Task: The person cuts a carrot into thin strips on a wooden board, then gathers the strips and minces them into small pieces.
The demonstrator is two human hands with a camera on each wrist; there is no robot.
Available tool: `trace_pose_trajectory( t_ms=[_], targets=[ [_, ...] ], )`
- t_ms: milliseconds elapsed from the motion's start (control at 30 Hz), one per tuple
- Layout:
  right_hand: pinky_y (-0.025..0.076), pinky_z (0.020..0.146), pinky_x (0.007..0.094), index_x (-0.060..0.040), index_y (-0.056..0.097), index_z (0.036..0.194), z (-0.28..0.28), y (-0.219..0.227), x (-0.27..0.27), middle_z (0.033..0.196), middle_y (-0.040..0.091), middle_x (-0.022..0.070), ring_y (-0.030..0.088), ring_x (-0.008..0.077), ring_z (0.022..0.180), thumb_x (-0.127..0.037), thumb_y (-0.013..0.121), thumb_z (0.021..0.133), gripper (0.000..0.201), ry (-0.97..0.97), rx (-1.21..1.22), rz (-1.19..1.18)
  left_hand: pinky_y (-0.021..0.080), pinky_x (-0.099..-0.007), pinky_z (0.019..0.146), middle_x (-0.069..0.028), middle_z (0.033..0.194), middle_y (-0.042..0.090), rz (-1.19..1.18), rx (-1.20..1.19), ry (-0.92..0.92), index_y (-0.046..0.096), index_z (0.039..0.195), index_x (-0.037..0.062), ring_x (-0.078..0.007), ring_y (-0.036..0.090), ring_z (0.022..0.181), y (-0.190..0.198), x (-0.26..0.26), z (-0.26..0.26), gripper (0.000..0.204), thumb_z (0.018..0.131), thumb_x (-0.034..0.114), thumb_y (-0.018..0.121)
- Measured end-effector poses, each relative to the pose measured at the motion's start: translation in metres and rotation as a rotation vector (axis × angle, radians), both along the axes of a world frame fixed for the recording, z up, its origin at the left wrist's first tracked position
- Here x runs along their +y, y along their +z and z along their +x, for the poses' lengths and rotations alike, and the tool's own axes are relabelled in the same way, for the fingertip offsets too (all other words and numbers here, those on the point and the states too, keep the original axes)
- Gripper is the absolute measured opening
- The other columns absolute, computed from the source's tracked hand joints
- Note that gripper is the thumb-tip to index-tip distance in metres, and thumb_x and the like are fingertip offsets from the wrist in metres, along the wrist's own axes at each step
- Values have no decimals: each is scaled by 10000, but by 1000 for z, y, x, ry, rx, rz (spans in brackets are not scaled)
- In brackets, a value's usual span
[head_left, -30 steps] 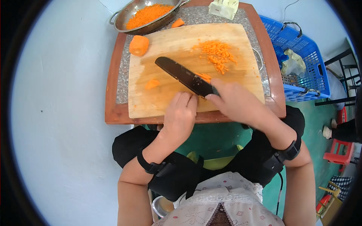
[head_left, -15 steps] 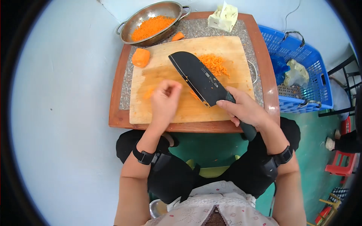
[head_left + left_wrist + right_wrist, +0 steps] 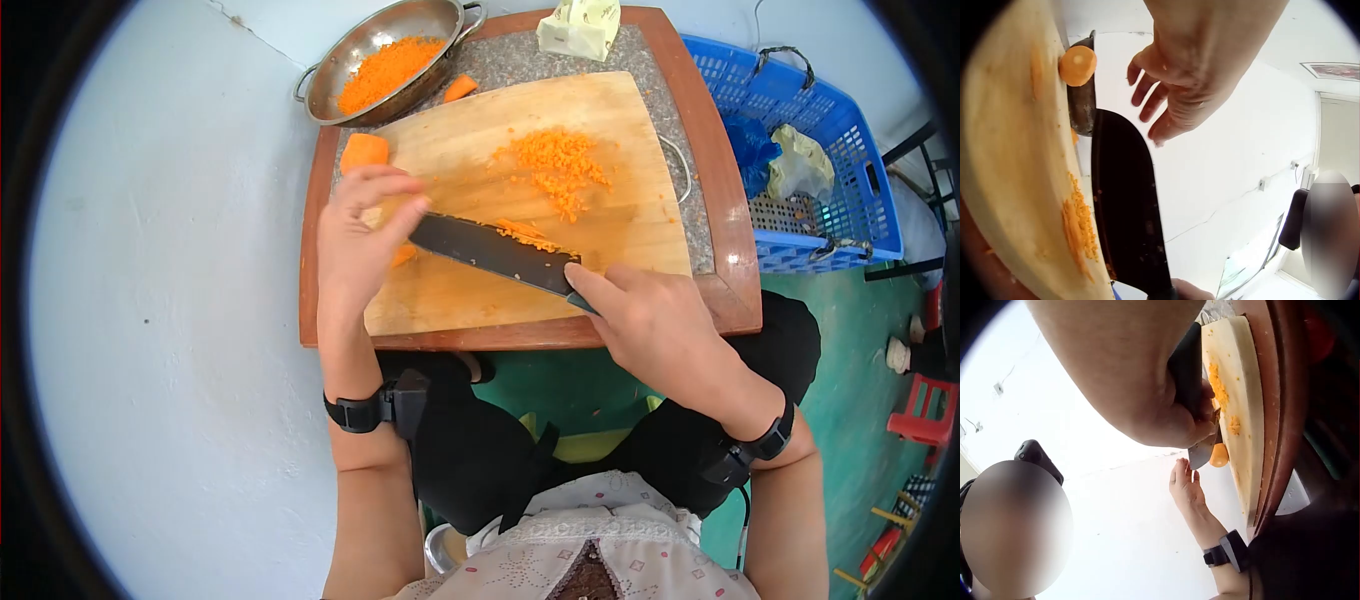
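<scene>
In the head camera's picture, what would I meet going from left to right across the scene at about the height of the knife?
Left hand → black knife → right hand gripping its handle → wooden table's right edge → blue basket.

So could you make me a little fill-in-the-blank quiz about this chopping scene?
1. The right hand holds a black ____ by its handle.
2. The chopped carrot pile lies on the wooden ____.
3. The metal bowl behind the board holds chopped ____.
4. The blue basket stands on the person's ____ side.

Missing words: knife; cutting board; carrot; right
</scene>
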State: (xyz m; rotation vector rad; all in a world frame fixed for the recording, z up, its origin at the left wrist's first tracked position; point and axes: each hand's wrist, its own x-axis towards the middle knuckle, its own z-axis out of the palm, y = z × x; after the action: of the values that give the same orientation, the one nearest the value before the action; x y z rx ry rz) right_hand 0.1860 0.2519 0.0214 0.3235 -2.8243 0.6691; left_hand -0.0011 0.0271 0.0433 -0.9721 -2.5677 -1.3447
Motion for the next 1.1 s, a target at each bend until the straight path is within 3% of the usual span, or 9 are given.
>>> trace_pose_trajectory(
  t_ms=[133,233,433,633,933,1100],
  targets=[
    [500,546,359,1,603,1144,0,5,-7,737,558,98,634,261,641,-66,627,734,416,43,3,131,454,-326,874,-77,1021,635,-334,-106,-279,714,954,32,-213,583,998,-4,11,5,222,749,85,781],
    [497,554,339,-5,609,1149,1,5,-12,726,539,79,621,231,669,-85,628,730,428,76,46,182,446,-336,893,-84,1010,626,-470,-67,-294,717,949,32,-247,574,1001,-4,20,10,226,744,101,782],
    [491,572,316,-8,613,1144,2,3,-15,717,524,66,603,212,694,-93,633,728,425,70,71,213,438,-365,930,-87,1035,625,-529,-41,-445,732,949,46,-273,563,1039,-13,25,12,225,754,151,776],
    [494,578,313,-9,622,1135,4,4,-13,721,517,64,595,207,691,-90,631,737,407,56,81,193,443,-366,918,-83,1007,628,-526,-75,-445,742,943,48,-272,561,1031,-18,29,13,186,783,142,748],
    [475,576,328,-37,634,1159,11,2,-9,737,497,62,569,210,687,-80,627,726,434,53,86,170,450,-374,875,-101,911,621,-482,-136,-402,695,800,4,-288,552,976,-24,38,11,103,787,104,716],
    [499,590,330,-12,631,1122,19,8,-4,743,529,67,596,214,709,-88,628,737,393,83,71,182,461,-343,836,-85,887,617,-446,-55,-376,715,898,15,-252,572,917,-31,38,6,113,794,61,709]
  ],
)
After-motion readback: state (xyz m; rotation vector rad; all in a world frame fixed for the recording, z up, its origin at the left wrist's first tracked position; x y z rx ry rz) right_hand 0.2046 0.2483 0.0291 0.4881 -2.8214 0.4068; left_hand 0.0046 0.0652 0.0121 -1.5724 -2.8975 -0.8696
